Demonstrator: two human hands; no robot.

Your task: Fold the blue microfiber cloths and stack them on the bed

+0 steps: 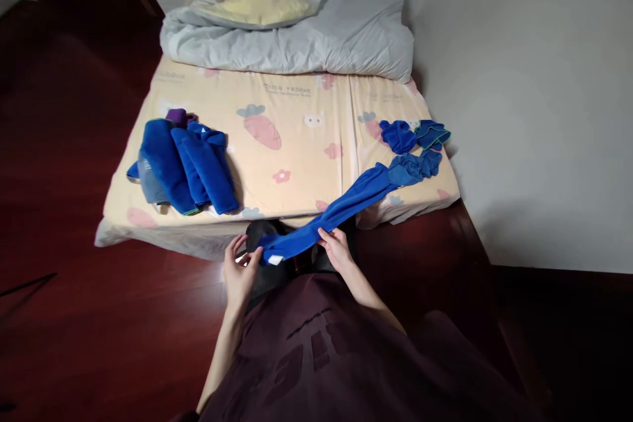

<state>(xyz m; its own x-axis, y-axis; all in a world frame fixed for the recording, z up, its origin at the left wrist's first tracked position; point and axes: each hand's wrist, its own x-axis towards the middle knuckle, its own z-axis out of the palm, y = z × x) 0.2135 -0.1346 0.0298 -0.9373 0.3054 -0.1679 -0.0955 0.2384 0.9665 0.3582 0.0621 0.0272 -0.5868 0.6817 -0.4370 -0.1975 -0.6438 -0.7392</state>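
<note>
Past the maroon shirt (pixel 366 362), the blue cloth (pixel 348 203), seemingly light, limp, best held by edges, is finger-pinched by left hand (pixel 239 278) and right hand (pixel 338 252)

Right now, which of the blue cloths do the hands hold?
The long blue cloth, slanting from the left hand past the right hand onto the bed. The other blue cloths lie on the bed, untouched.

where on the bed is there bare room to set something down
The carrot-print sheet is bare mid-bed, between the piled blue cloths, the crumpled blue cloths and the pale quilt. Crowded at right, where the long blue cloth ends beside the crumpled ones.
</note>
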